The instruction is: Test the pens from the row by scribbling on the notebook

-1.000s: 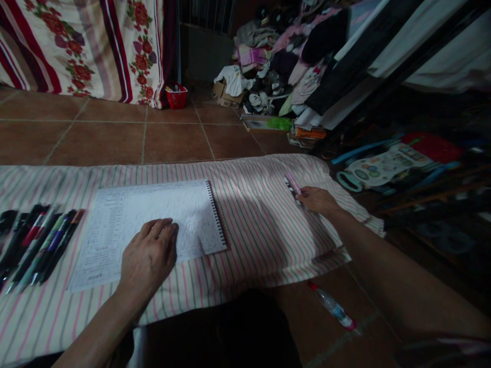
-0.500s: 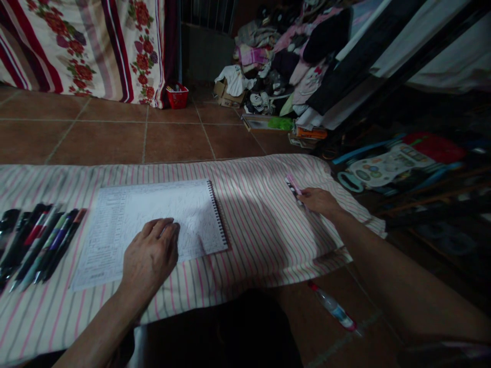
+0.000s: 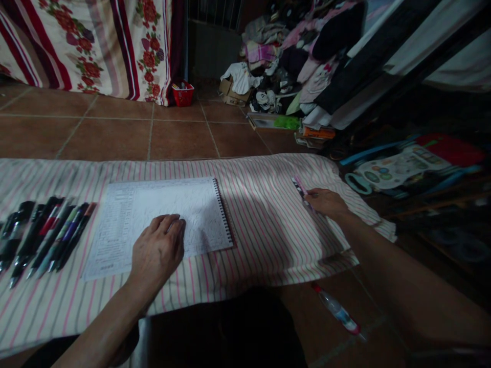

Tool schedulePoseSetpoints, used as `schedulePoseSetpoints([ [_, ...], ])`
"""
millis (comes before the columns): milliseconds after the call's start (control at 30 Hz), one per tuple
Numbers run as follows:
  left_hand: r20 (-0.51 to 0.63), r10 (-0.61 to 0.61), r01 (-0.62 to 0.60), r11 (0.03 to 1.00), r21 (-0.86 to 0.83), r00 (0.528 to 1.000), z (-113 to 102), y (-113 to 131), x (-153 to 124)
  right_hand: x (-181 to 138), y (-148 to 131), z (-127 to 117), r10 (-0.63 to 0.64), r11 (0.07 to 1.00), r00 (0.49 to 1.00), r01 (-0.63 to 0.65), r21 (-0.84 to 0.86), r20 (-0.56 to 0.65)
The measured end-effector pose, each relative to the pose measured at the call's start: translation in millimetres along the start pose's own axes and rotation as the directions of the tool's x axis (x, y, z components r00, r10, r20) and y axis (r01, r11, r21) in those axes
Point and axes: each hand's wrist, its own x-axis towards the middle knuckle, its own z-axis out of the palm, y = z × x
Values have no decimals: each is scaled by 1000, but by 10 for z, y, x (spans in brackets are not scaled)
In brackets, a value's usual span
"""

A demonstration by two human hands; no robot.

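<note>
My left hand [image 3: 159,245] rests on the lower part of a spiral notebook [image 3: 169,197], its fingers loosely bent on the page and nothing visible in them. Printed lines fill the notebook's left side. Further right, my right hand [image 3: 326,201] is closed on the near end of a slim pink and black-and-white stick-like thing [image 3: 298,186], held low at the striped cloth; its exact kind does not show. Several pens [image 3: 57,230] lie side by side to the left of the notebook.
Striped cloth [image 3: 261,214] covers the low surface. A plastic bottle [image 3: 339,312] lies on the tiled floor at the near right. Beyond are a red basket [image 3: 183,94], a flowered curtain [image 3: 88,46], heaped clothes [image 3: 284,56] and a colourful child's item [image 3: 402,166] at right.
The whole view has shifted slightly, so everything sits a little further right. Both hands keep their places, the left on the notebook and the right on the slim pink thing.
</note>
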Motion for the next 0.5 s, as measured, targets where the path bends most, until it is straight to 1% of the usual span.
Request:
schedulePoseSetpoints([
  [167, 35, -30, 30, 999, -18, 999, -9, 5, 3, -116, -106, -98, 19, 999, 1000, -19, -34, 12],
  [233, 41, -39, 40, 999, -26, 998, -5, 3, 5, -164, -173, -162, 39, 998, 999, -39, -45, -15],
  [333, 44, -45, 47, 998, -36, 998, 3, -2, 9, -251, -335, -265, 47, 998, 993, -52, -42, -105],
  [433, 58, -55, 58, 997, -48, 997, 1, -4, 13, -374, -592, -341, -43, 999, 977, 46, 13, -208],
  [500, 63, -55, 59, 996, -65, 997, -2, -11, 13, -476, -811, -369, -111, 990, 950, 130, 48, -291],
])
